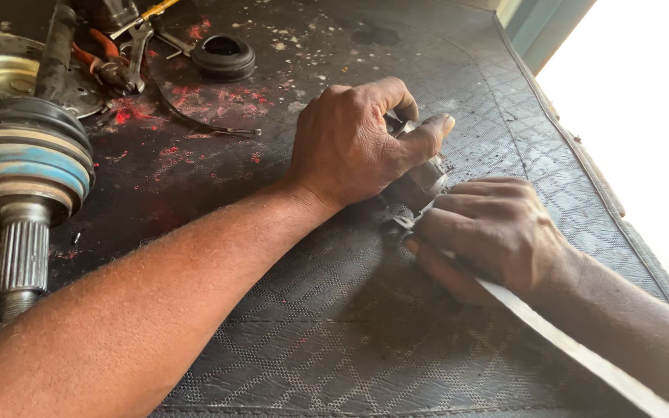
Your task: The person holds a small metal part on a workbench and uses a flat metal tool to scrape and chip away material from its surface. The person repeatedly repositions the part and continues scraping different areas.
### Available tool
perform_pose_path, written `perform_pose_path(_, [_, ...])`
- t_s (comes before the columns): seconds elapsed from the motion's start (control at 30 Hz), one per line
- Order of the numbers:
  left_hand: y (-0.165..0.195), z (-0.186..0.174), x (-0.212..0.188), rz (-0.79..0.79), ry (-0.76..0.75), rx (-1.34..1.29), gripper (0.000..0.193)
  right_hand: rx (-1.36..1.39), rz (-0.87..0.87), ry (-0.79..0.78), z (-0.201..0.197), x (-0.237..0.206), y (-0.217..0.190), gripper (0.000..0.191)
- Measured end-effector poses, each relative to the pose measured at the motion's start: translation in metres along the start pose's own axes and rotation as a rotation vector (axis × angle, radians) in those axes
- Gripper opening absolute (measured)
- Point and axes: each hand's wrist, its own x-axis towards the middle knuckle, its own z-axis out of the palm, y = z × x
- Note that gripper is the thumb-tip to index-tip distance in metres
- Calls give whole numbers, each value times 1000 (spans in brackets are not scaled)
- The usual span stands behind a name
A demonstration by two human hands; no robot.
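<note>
- Bench [334, 340]: dark patterned rubber mat, carrying everything.
- CV joint [26, 174]: left edge, well apart.
- Left hand [350, 143]: fingers clamped over small metal part [420, 182], steadying it mid-bench.
- Right hand [497, 232]: fingers closed around long flat blade [582, 348], tip touching the part.

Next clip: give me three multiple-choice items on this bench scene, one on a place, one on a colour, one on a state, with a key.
1. Where is the splined axle joint?
A. far left
B. far right
C. between the hands

2. What colour are the paint flecks on the mat?
A. green
B. red
C. white

3. What is the left hand doing?
A. lying flat, empty
B. gripping a metal part
C. raised off the mat

Key: 1 A, it stands at the left edge; 2 B, red specks dot the mat; 3 B, fingers wrap the part while the right hand holds a long flat blade against it.
</note>
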Motion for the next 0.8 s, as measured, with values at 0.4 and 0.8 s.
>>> perform_pose_path(0.4, [-2, 2, 0, 23, 16, -22, 43, -43, 46, -15, -11, 7, -9, 20])
perform_pose_path(0.8, [-1, 0, 0, -34, -44, -20, 43, -106, 227, 42, -10, 1, -8, 15])
